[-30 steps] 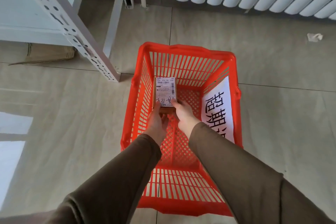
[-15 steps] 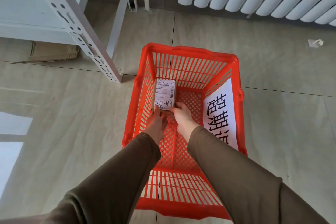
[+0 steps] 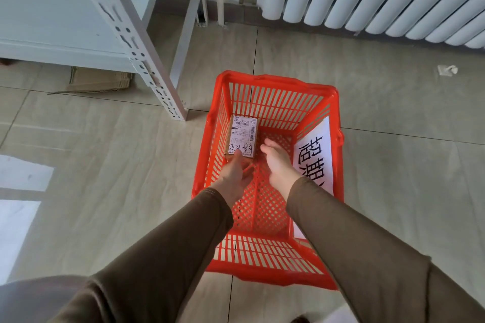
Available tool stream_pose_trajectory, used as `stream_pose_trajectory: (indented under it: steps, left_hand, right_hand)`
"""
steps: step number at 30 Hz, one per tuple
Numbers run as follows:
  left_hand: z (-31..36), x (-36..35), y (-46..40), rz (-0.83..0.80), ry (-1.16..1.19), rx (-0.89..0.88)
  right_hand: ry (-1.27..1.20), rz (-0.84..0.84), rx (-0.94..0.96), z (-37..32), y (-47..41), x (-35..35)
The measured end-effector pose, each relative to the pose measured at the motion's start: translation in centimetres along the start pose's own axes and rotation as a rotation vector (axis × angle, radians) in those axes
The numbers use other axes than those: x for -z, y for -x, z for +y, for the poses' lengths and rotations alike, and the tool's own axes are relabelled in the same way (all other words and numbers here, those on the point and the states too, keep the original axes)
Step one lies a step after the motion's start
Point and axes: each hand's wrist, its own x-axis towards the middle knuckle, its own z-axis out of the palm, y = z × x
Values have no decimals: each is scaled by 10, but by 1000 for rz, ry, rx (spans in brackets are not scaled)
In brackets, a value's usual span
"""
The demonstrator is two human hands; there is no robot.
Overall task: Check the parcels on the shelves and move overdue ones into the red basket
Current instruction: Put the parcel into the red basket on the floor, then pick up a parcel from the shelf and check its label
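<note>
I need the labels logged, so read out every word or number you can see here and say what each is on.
"300 J06-00 206": top line of the parcel label.
"超期": white sign on the red basket wall; further characters hidden by the sleeve.
Handwritten characters on the parcel label: unclear.
Label fine print and barcodes: too small.

The right hand (image 3: 277, 162), on the parcel (image 3: 242, 137) a second ago, is now off it, fingers spread just beside it. The parcel lies lower in the basket (image 3: 338, 178), by the left wall; only the left hand (image 3: 235, 174) touches its near edge.
</note>
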Motion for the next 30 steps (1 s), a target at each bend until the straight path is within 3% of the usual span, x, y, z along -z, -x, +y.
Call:
stream_pose_trajectory:
  steps: [10,21,30]
  left_hand:
    - [148,-40,197,-69,-276,-175]
    - [329,-76,526,-89,-187,-470]
    - [444,-26,749,-124,-188,-803]
  right_hand:
    - [34,-76,115,-180,193,2]
    - [197,-266,414,-426,464,-27]
    - [358,-453,730,-554,658,-90]
